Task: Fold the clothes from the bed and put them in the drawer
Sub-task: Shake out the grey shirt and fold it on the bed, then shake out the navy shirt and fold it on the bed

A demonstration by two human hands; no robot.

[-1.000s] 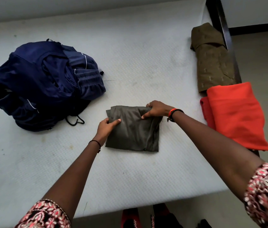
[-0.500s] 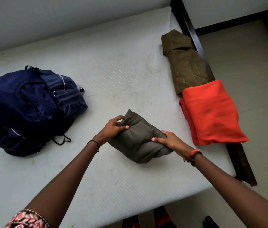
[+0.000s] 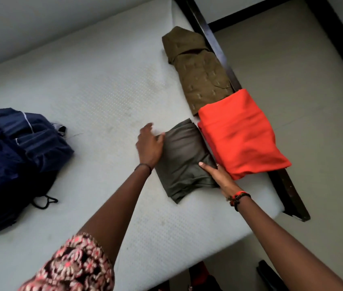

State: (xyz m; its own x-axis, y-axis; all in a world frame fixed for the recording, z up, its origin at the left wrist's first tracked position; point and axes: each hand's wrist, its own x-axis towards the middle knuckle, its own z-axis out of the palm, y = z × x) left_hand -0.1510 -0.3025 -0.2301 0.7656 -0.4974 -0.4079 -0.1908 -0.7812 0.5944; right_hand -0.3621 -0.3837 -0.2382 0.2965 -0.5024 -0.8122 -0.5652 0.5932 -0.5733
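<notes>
While our left hand [image 3: 148, 147] and right hand [image 3: 219, 175] touch the folded grey garment [image 3: 184, 156] with straight, relaxed fingers, beside the orange garment [image 3: 242, 133] on the bed [image 3: 82, 91], we judge the navy pile [image 3: 15, 156] needs folding next.

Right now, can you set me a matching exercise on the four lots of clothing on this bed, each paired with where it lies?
Things:
1. grey folded garment
2. orange folded garment
3. brown patterned garment
4. navy clothes

Places:
A. heaped unfolded at the left of the mattress
B. farthest away, along the mattress's right edge
C. touched by the left hand and the right hand
D. overlapping the near end of another folded garment

Pairs: 1-C, 2-D, 3-B, 4-A
</notes>
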